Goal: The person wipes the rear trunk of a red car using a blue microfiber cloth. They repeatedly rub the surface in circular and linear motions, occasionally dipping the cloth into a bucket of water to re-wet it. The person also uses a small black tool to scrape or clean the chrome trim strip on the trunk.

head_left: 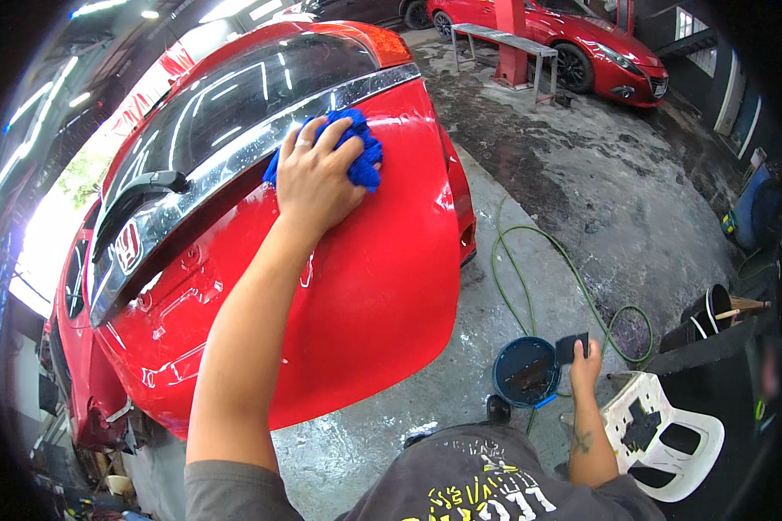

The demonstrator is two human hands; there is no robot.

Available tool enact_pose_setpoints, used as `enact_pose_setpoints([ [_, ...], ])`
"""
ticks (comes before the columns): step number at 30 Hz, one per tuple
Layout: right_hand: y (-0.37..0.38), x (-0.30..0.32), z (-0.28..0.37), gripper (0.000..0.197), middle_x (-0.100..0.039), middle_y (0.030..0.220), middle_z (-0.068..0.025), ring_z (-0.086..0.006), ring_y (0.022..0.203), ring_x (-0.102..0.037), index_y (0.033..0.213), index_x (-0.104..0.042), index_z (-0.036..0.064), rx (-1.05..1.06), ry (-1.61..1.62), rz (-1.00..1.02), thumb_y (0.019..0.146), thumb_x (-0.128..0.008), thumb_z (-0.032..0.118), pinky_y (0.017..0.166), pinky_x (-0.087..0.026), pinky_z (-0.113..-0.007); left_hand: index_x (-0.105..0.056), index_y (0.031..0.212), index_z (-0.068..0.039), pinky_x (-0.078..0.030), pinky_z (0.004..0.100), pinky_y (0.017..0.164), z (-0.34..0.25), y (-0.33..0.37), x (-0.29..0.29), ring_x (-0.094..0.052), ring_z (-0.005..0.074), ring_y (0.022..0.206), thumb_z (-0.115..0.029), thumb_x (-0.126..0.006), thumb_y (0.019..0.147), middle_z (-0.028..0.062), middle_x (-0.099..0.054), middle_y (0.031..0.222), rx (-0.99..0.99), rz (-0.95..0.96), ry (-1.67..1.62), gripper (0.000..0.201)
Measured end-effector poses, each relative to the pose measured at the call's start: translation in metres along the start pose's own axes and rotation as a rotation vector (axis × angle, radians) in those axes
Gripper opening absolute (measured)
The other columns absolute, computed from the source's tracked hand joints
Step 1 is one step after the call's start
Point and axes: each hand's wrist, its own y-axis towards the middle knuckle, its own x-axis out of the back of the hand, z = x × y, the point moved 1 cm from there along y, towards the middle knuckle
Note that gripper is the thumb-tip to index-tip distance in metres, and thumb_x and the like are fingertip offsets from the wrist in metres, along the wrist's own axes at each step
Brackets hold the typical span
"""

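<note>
My left hand is closed over a bunched blue cloth, pressing it on the upper part of a red car tailgate, just below the chrome-like trim under the rear window. Low on the right, my right hand grips a small dark rectangular sheet, possibly sandpaper. That sheet is at the right rim of a blue bucket holding dark liquid, with something brownish in it. A black rear wiper sticks out left of my left hand.
A green hose loops over the wet concrete floor beside the bucket. To the right stands a white plastic chair with a dark cloth-like piece on it. Farther back are a metal bench, a red pillar and another red car.
</note>
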Motion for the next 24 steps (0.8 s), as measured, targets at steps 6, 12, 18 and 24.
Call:
enact_pose_setpoints([
  [6, 0.002, -0.016, 0.046, 0.014, -0.075, 0.099, -0.0029, -0.0119, 0.089, -0.07, 0.116, -0.07, 0.0039, -0.14, 0.262, 0.225, 0.104, -0.075, 0.009, 0.071, -0.057, -0.03, -0.08, 0.114, -0.023, -0.046, 0.0542, 0.119, -0.019, 0.078, -0.04, -0.066, 0.0314, 0.135, -0.042, -0.085, 0.082, 0.0026, -0.075, 0.135, 0.009, 0.144, 0.114, 0.038],
  [12, 0.022, -0.062, 0.162, 0.014, -0.071, 0.112, -0.0093, -0.0204, 0.093, -0.072, 0.108, -0.064, 0.0024, -0.304, 0.812, 0.472, 0.097, -0.064, -0.007, 0.072, -0.072, -0.042, -0.076, 0.101, -0.02, -0.049, 0.0547, 0.111, -0.093, 0.012, -0.037, -0.067, 0.0306, 0.127, -0.028, -0.087, 0.068, 0.0033, -0.074, 0.122, -0.133, 0.124, -0.168, 0.035],
  [18, 0.011, -0.102, 0.397, 0.064, -0.046, 0.171, -0.0211, -0.036, 0.165, -0.038, 0.17, -0.033, 0.003, 0.7, 0.579, 0.407, 0.107, -0.046, -0.001, 0.136, -0.029, -0.044, -0.073, 0.088, -0.017, -0.052, 0.0519, 0.103, -0.059, -0.067, 0.026, -0.069, 0.0306, 0.119, -0.022, -0.086, 0.061, 0.004, -0.074, 0.111, -0.139, 0.107, -0.237, 0.03],
  [24, -0.008, -0.148, 0.461, 0.058, -0.039, 0.177, -0.0252, -0.0403, 0.164, -0.039, 0.169, -0.041, 0.0019, 1.149, -0.171, 0.266, 0.117, -0.048, 0.027, 0.133, -0.032, -0.059, -0.074, 0.092, -0.014, -0.05, 0.0523, 0.102, 0.045, -0.085, 0.04, -0.066, 0.0345, 0.119, -0.038, -0.087, 0.085, 0.0087, -0.072, 0.114, 0.264, -0.015, -0.037, 0.028],
])
